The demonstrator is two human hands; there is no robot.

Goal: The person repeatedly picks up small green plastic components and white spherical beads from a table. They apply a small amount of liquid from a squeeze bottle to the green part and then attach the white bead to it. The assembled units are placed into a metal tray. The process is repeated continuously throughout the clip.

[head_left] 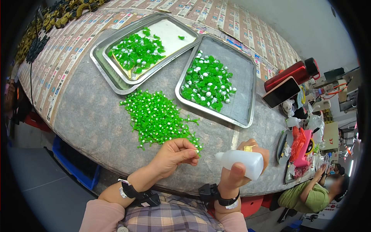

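My right hand (235,178) is wrapped round a translucent white squeeze bottle (243,161), which is tilted with its narrow tip to the left. A bit of yellow wrapping shows on one of its fingers. To the left, my left hand (174,155) is closed in a pinch at the near edge of a heap of small green plastic pieces with white tips (154,118). Something green and white shows by those fingertips, but I cannot make out whether it is held. Beyond the heap lie two metal trays, the left tray (112,86) and the right tray (245,112), holding green pieces with white eye-like balls.
At the right stand a red bottle (286,75) and a phone (281,92) leaning against it. Further along are a pink container (303,149) and plastic bags. A person in green (305,195) sits at the lower right. A blue crate (73,162) is below the table's left edge.
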